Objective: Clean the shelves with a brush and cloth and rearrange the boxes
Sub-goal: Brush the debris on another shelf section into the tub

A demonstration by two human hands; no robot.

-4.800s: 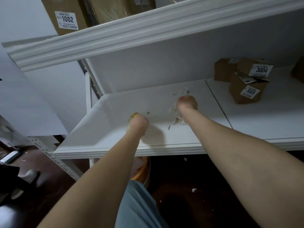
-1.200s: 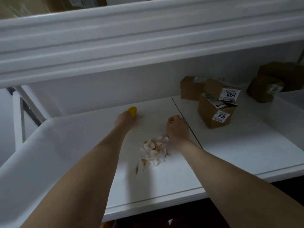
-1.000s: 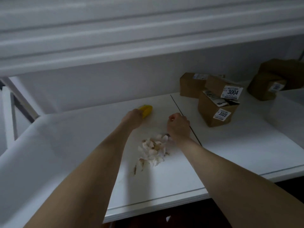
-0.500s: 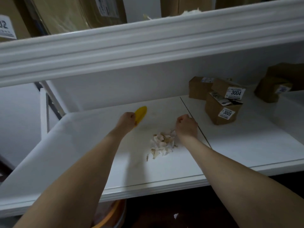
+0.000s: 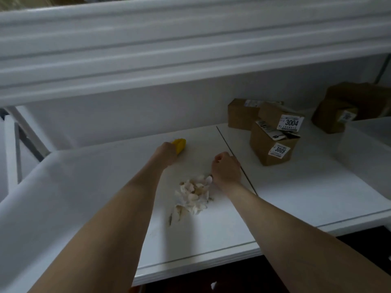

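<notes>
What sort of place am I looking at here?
Most likely a stockroom or small warehouse, though I can't be sure. The white tiered shelving carries brown cardboard boxes with numbered stock labels: box 3004 and box 3005.

Place: I read this as a stockroom.
Shelving: white shelf (image 5: 296, 197) under my right fingers (image 5: 221, 158), upper shelf (image 5: 190, 49) above them.
Stock: cardboard boxes (image 5: 273, 149) right of those fingers, labelled 3004, 3005.

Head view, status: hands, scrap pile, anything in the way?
Left hand grips yellow object. Right hand curled beside scrap pile, contents unseen. Boxes stand clear, right of seam.
</notes>
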